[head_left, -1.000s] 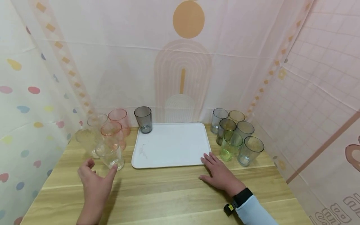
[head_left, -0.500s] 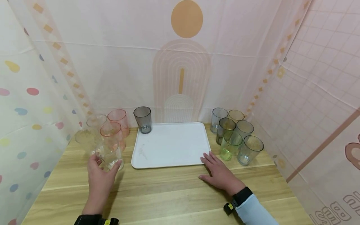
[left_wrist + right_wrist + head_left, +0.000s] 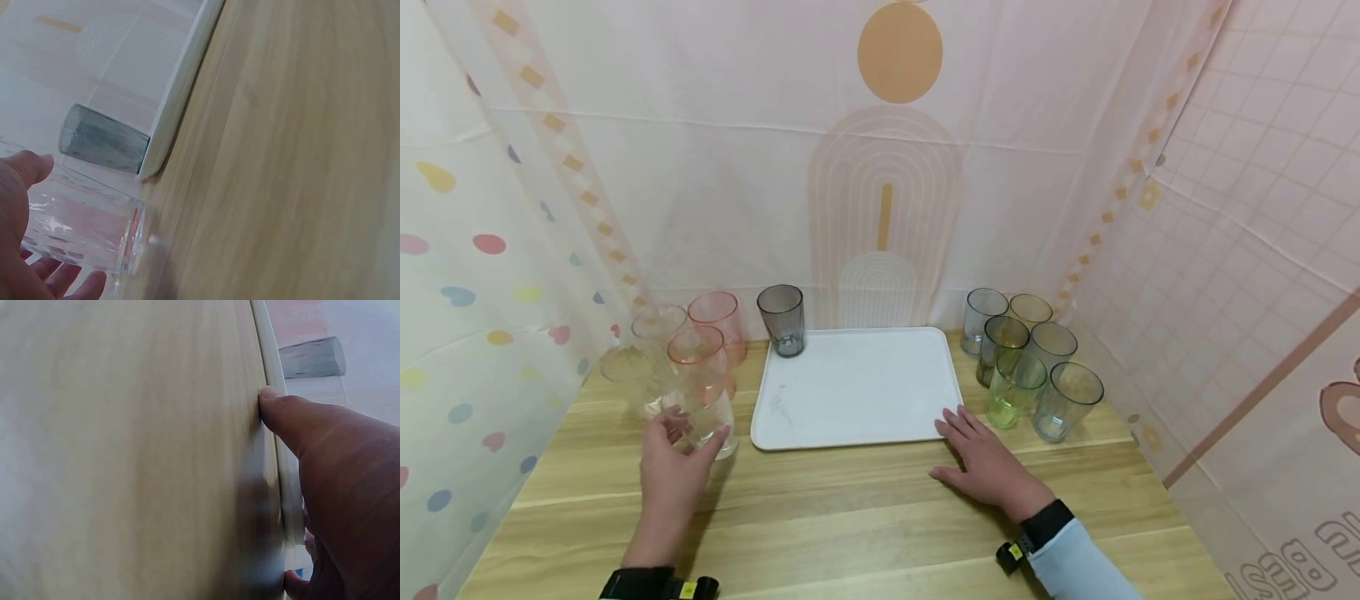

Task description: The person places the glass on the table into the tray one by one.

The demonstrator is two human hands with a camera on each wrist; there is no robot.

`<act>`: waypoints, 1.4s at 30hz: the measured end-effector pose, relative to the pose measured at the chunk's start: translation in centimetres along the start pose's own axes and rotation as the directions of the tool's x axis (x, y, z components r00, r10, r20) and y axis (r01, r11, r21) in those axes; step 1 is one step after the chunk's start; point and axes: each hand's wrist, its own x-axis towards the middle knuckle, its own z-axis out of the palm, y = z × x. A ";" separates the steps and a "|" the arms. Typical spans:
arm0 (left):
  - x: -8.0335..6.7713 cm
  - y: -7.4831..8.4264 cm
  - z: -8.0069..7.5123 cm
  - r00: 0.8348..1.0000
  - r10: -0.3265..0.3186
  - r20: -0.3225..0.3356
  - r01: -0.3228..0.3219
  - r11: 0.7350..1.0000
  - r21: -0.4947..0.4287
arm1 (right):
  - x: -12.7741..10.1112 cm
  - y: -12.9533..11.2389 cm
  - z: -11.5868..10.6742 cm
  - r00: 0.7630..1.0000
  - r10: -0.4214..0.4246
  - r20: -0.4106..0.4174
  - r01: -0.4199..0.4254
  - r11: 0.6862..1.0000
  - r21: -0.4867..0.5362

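At the near left, my left hand (image 3: 672, 467) grips a clear drinking glass (image 3: 87, 222). In the left wrist view its thumb (image 3: 34, 167) lies along one side of the glass and the fingers curl round the other. My right hand (image 3: 988, 468) lies with spread fingers at the near right corner of a white tray (image 3: 857, 387), fingertips on its rim. A dark grey glass (image 3: 782, 323) stands upright on the tray's far left corner; it also shows in the left wrist view.
Behind the held glass stand two pink glasses (image 3: 715, 308) and more clear glasses (image 3: 658, 321). Right of the tray is a cluster of tinted glasses, among them a green one (image 3: 1015, 392) and a blue-grey one (image 3: 1067, 404). Printed cloths (image 3: 737, 167) hang round the wooden table (image 3: 827, 517).
My left hand has moved forward and to the right, closing round the clear glass, which has shifted slightly right. The right hand stays where it was.
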 end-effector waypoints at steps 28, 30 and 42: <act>4.4 5.9 7.7 0.970 0.126 0.206 -0.120 0.992 -0.042 | -0.1 -0.1 0.0 1.000 -0.005 -0.015 0.005 1.000 0.024; 5.1 5.9 8.2 0.970 0.138 0.201 -0.135 0.990 -0.030 | -0.1 0.0 0.1 1.000 -0.001 -0.015 0.001 1.000 0.021; 7.2 5.2 9.8 0.970 0.148 0.191 -0.150 0.989 -0.007 | -0.1 0.1 0.2 1.000 0.000 -0.008 0.000 1.000 0.013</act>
